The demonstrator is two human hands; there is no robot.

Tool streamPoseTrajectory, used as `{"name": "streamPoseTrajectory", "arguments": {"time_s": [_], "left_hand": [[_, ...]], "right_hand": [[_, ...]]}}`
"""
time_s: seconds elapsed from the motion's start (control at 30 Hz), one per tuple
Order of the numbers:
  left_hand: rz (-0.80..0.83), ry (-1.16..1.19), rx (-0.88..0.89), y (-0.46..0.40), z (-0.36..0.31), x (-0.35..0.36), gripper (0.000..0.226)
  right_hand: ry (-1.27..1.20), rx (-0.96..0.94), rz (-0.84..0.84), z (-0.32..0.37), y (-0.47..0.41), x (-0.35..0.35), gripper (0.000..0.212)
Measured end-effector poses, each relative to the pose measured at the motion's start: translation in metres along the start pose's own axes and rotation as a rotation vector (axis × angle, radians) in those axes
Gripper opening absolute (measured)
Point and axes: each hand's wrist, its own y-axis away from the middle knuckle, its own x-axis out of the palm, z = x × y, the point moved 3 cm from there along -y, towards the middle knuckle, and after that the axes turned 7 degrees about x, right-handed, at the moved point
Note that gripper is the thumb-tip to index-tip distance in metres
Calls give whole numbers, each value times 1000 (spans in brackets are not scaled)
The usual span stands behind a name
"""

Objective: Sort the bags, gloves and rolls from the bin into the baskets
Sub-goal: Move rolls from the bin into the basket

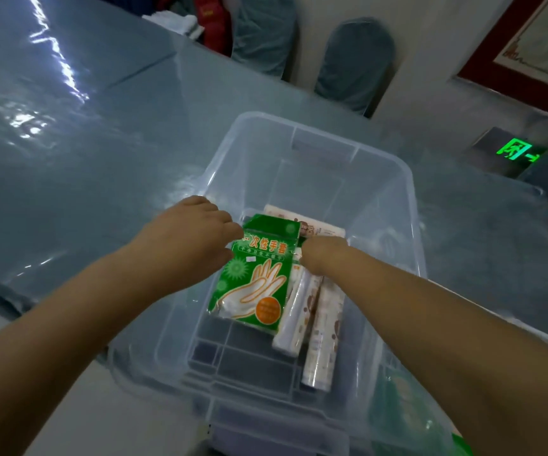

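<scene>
Left hand (188, 233) pinching glove pack (254, 274); right hand (320, 253) grasp unclear. Risk: slick pack slipping into bin (407, 199), dragging rolls (322, 330).

Glossy blue table (78, 153) out front, two blue chairs (353, 64) behind it, and a green exit sign (518, 151) glowing at right.

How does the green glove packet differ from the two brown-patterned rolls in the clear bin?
Shape: the flat green glove packet is a broad pouch; the two brown-patterned white rolls are long, narrow cylinders.
Print: the packet shows a hand outline and an orange circle; the rolls carry small brown marks.
Handling: the left hand holds the packet's top edge; the right hand reaches the rolls' far ends, its grip hidden.
Shared: all sit inside the clear plastic bin.
</scene>
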Motion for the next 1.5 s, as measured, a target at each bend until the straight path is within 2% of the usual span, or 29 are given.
{"name": "streamPoseTrajectory", "arguments": {"time_s": [0.13, 0.23, 0.37, 0.43, 0.5, 0.6, 0.67, 0.77, 0.83, 0.9, 0.93, 1.0, 1.03, 1.1, 1.17, 1.27, 1.37, 1.43, 1.5], "left_hand": [[37, -52, 6, -1, 1, 5, 35], [44, -68, 3, -3, 1, 6, 33], [42, -57, 1, -5, -1, 5, 33], [35, -35, 2, -5, -1, 3, 34], [46, -33, 9, -5, -2, 0, 36], [64, -53, 34, -9, -7, -4, 37], [16, -19, 24, -14, -12, -9, 37], [-16, 147, -33, -27, -15, -10, 65], [59, 444, -111, -39, -15, -8, 80], [50, 683, -177, -54, -10, -5, 62], [15, 707, -205, -61, -5, -4, 49], [-89, 634, -261, -69, 6, -7, 38], [-150, 571, -295, -71, 11, -8, 38], [-258, 517, -354, -72, 15, -9, 40], [-325, 508, -376, -72, 16, -7, 42], [-343, 494, -362, -72, 15, -4, 45], [-339, 499, -375, -72, 16, -3, 47], [-335, 505, -380, -72, 17, -3, 48], [-329, 520, -375, -72, 18, -1, 49]], "right_hand": [[-331, 123, -10, 1, -3, 12, 29], [-418, 87, 19, 5, 2, 11, 14], [-519, -16, 127, 13, 16, -1, 13], [-595, -21, 134, 8, 24, -12, 28], [-720, -28, 80, -3, 32, -29, 36], [-931, -61, -86, -24, 51, -59, 34], [-1079, -88, -189, -38, 66, -78, 36], [-1291, -172, -276, -56, 87, -107, 37], [-1440, -232, -277, -64, 93, -121, 36], [-1569, -269, -292, -69, 92, -126, 32], [-1604, -254, -328, -71, 90, -126, 28], [-1556, -137, -416, -69, 78, -114, 21], [-1491, -56, -426, -67, 71, -104, 27], [-1413, 68, -367, -59, 58, -78, 44], [-1313, 136, -294, -52, 47, -50, 39], [-791, 168, -138, -45, 31, -8, 20], [-259, 153, -14, -34, 28, 22, 22], [-120, 124, 17, -26, 29, 31, 23], [-149, 94, 60, -21, 30, 37, 30]]}}
